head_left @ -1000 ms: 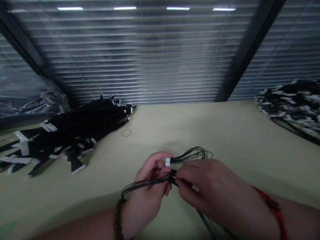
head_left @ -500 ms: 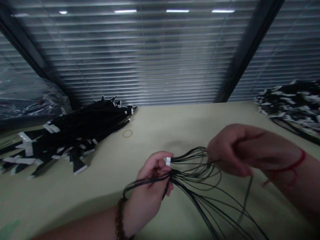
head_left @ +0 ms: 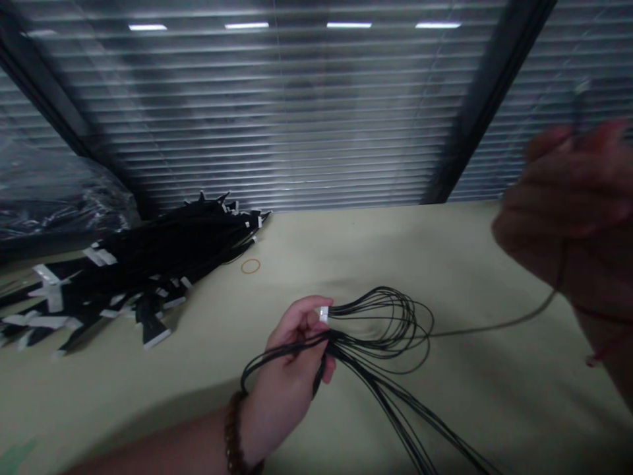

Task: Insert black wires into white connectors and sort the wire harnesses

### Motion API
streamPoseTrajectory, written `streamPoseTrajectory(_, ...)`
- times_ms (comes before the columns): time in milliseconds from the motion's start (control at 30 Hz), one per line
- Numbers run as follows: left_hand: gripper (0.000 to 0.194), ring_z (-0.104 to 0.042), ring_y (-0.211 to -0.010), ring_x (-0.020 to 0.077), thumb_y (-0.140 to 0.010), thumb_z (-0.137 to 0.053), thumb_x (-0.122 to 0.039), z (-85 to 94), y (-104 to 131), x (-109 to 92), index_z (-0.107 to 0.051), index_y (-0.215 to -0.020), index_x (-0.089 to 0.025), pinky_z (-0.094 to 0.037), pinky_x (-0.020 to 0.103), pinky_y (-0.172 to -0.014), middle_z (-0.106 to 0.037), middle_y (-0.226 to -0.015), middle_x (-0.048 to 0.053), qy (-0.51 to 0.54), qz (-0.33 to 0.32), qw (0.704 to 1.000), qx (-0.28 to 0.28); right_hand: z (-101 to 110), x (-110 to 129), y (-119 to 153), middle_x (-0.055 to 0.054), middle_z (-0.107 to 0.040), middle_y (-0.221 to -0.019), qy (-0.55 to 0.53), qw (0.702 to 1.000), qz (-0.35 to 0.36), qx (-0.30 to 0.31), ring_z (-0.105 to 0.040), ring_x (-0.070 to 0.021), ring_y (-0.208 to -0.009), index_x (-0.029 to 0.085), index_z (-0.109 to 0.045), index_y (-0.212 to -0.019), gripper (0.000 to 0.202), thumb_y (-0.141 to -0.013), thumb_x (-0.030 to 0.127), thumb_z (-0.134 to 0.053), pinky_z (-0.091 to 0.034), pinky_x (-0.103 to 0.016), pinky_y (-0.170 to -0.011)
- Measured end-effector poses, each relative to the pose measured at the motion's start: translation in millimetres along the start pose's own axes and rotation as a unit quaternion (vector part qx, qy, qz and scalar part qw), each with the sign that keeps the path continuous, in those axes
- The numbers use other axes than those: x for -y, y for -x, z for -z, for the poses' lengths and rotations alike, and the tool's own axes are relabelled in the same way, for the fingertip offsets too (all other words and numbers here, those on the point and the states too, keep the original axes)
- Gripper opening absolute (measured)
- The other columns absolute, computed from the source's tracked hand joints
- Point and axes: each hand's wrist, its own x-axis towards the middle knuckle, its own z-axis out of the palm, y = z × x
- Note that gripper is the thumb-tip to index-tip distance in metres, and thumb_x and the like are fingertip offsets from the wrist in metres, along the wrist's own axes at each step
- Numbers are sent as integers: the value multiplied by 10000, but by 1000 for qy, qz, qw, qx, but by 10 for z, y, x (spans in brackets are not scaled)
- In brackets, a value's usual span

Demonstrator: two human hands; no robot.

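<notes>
My left hand (head_left: 291,369) is closed around a bundle of thin black wires (head_left: 390,389) low in the middle of the view. A small white connector (head_left: 324,313) sits pinched at its fingertips, with wires looping out of it to the right and back toward the palm. Up at the right edge, my right hand (head_left: 568,204) is raised and blurred, its fingers curled around a black wire. The wire's end, with a small pale tip (head_left: 582,86), pokes up above the fingers. From below this hand a single wire (head_left: 494,326) runs back to the loops.
A heap of black cable bundles with white connectors (head_left: 173,254) lies at the left. Near it is a thin yellow rubber band (head_left: 250,266) on the pale table (head_left: 370,244). Clear plastic wrapping (head_left: 64,191) stands at the far left. Window blinds (head_left: 306,132) rise behind the table.
My right hand has moved up and to the right, away from the loops, drawing a single wire out with it. My left hand holds the bundle in nearly the same place.
</notes>
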Motion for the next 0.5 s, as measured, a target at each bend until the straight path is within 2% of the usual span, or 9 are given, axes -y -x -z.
streamPoseTrajectory(67, 187, -469, -443, 34, -831, -560, -155, 6, 3, 8, -580, -1011, -201, -373, 126, -393, -501, -679, -58, 14, -6, 1000, -2, -182, 108, 161, 69, -563, -538, -94, 986, -46, 133, -457, -10, -438, 183, -579, -716, 243, -872, 335, -473, -282, -177, -432)
streamPoseTrajectory(100, 184, -465, -437, 33, -833, -567, -161, 8, 5, 10, -579, -1011, -204, -372, 125, -392, -500, -673, -61, 23, -10, 1000, 0, -288, 147, 248, 60, -554, -501, -98, 975, -50, 194, -468, -32, -429, 184, -586, -704, 186, -838, 303, -537, -301, -173, -420)
streamPoseTrajectory(167, 185, -466, -432, 33, -833, -582, -169, 7, 9, 11, -581, -1012, -213, -375, 122, -392, -505, -661, -63, 40, -19, 999, 6, -493, 176, 413, 38, -569, -507, -16, 963, -12, 268, -483, -58, -449, 179, -598, -673, 183, -833, 260, -558, -322, -181, -420)
streamPoseTrajectory(300, 188, -477, -443, 38, -820, -623, -174, -7, 23, 1, -593, -998, -228, -371, 116, -392, -514, -657, -59, 58, -24, 998, 21, -736, 111, 618, 30, -572, -579, 124, 949, 87, 276, -462, -67, -494, 175, -600, -694, 198, -862, 179, -497, -300, -206, -469)
streamPoseTrajectory(500, 139, -477, -453, 37, -881, -594, -293, -11, 67, -3, -597, -1005, -229, -381, 128, -414, -502, -682, -45, 47, -37, 997, 49, -760, 57, 648, 25, -572, -594, 170, 941, 120, 267, -481, -80, -515, 173, -598, -708, 196, -873, 178, -493, -276, -235, -509)
